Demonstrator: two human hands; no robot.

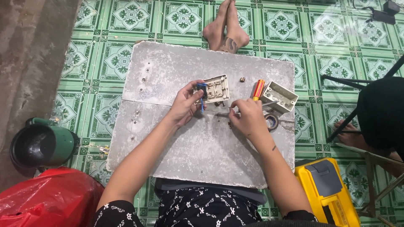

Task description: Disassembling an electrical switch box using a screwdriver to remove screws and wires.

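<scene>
The left hand (185, 103) pinches a white switch plate (215, 89) by its left edge, fingers closed on it where a blue wire (202, 96) loops out. The right hand (249, 117) is curled shut around a thin metal tool (219, 112) (possibly a screwdriver shaft, too fine to tell), its tip pointing left beneath the plate. Both rest over a grey board (185, 147) on the lap. Just beyond the right hand lie a red-and-yellow screwdriver (258, 89), a white junction box (278, 96) and a roll of tape (272, 122). A yellow case (326, 189) sits on the green tiled floor (105, 59).
</scene>
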